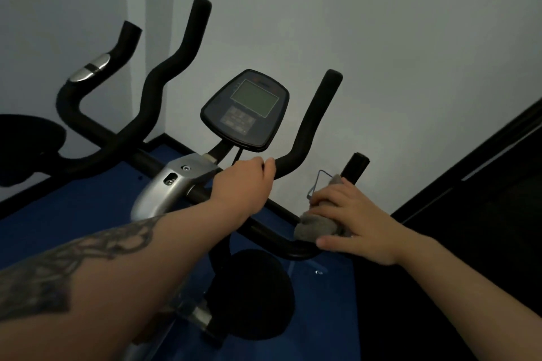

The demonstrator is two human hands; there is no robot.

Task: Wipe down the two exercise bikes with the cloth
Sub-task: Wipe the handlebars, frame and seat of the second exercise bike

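The left hand (245,184) grips the black handlebar (311,126) below the console (245,108); the right hand (349,214) wraps a grey cloth (315,227) round the right-hand grip.

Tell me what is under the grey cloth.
The grey cloth wraps the bike's right handlebar, pressed there by the right hand. The stretch of bar beneath cloth and hand is hidden.

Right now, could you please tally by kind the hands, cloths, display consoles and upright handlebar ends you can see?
Hands: 2, left gripping the handlebar, right on the cloth
Cloths: 1
Consoles: 1
Handlebar ends: 4
Total: 8
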